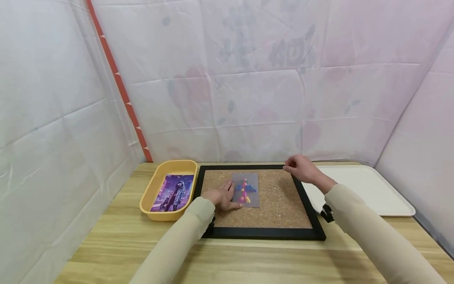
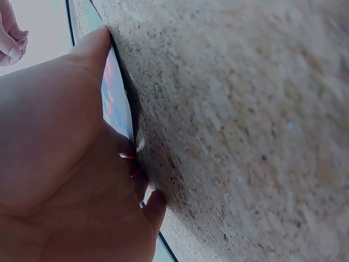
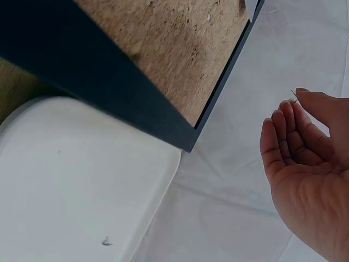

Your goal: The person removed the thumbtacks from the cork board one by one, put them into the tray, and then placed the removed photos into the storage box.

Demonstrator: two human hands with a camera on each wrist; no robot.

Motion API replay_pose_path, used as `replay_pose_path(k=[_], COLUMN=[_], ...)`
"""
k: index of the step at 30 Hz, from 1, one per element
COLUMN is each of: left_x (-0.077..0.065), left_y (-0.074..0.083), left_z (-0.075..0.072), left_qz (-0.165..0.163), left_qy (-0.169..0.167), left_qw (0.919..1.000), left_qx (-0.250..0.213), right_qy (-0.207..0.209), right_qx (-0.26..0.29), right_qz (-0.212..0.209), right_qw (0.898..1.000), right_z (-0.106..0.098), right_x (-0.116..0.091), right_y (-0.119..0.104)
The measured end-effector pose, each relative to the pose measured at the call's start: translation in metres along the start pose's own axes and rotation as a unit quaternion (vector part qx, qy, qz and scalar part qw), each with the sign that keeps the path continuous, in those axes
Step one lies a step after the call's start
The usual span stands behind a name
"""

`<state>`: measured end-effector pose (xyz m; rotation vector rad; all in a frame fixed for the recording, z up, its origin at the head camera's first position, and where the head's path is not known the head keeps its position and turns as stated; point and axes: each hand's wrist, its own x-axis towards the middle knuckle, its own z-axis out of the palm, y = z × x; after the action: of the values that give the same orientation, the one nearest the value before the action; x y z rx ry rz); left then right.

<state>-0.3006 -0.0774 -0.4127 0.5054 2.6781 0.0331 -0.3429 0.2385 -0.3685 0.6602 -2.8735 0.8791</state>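
A small picture card (image 1: 252,199), grey with a pink and blue design, lies on the framed cork board (image 1: 280,213). My left hand (image 1: 220,197) rests on its left side with fingers spread; the left wrist view shows the thumb and fingertips against the cork and the card (image 2: 113,95) beside them. Above the board's far right corner, my right hand (image 1: 301,169) is raised. In the right wrist view its thumb and forefinger pinch a thin pin (image 3: 293,93), whose fine point sticks out past the fingertips; the pin's head is hidden.
At left stands a yellow tray (image 1: 143,203) holding a purple picture (image 1: 174,193) of a hooded figure. A white tray (image 1: 358,189) lies right of the board, with a tiny dark item (image 3: 107,240) on it. Hanging white sheets (image 1: 255,98) enclose the wooden table (image 1: 142,252).
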Motion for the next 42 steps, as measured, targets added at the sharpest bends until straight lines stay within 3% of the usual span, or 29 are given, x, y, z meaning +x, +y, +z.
replay_pose_path(k=[12, 42], left_x=[0.0, -0.002], left_y=[0.0, 0.001], left_z=[0.002, 0.001], left_qz=[-0.006, -0.012], left_qy=[-0.002, -0.005], left_qw=[1.0, 0.9999], left_qx=[-0.001, -0.007], right_qy=[0.004, 0.013], right_qx=[-0.011, -0.051], right_qz=[0.001, 0.04], right_qw=[1.0, 0.998], right_z=[-0.003, -0.019], right_x=[-0.008, -0.022], right_y=[0.007, 0.062])
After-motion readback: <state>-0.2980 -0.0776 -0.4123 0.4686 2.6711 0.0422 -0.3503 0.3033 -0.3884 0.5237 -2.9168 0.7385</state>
